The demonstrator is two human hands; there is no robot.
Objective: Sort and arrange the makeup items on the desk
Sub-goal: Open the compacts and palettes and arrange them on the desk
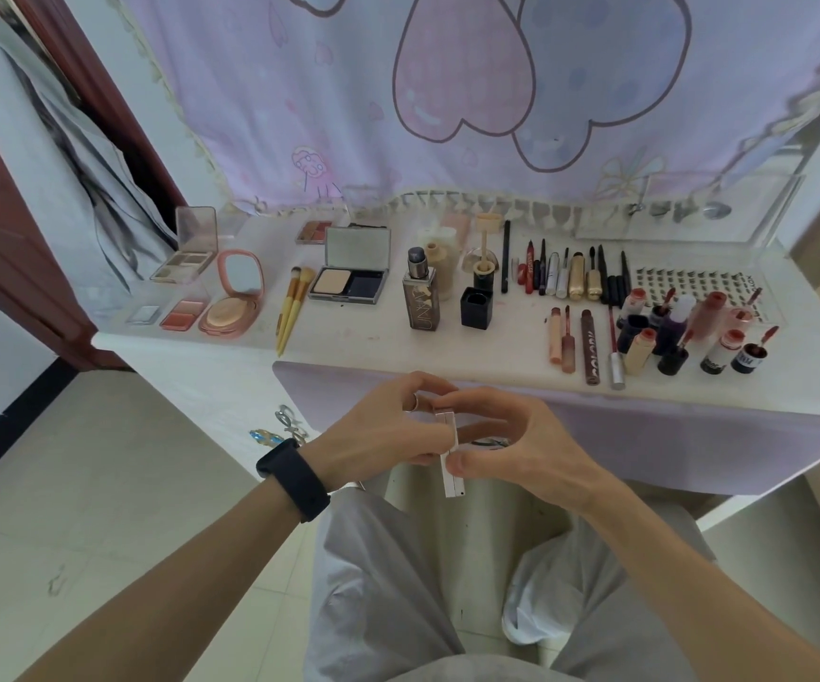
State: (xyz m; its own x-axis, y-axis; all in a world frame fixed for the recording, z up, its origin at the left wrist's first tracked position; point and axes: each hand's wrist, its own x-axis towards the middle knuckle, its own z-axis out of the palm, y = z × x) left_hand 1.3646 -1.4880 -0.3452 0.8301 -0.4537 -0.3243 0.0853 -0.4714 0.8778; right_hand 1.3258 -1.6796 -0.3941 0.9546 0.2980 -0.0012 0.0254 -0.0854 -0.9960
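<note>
Palettes (184,260) lie at the desk's (364,337) left end, then brushes (292,307), a compact (349,283), a bottle (422,300), and lip tubes (668,332) at the right. Near of the desk edge, above the lap (373,558), both hands meet on a slim white case (450,477) held edge-on. The left hand (378,425), above a black wristband (295,479), curls its fingers round the case's left side. The right hand (516,445) pinches it from the right, thumb on its near part, fingers curled over the far end.

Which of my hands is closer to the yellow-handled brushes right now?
Left. The left hand is off the desk's front edge, slightly right of the yellow-handled brushes; the right hand is farther right again. Both grip a slim white case.
</note>
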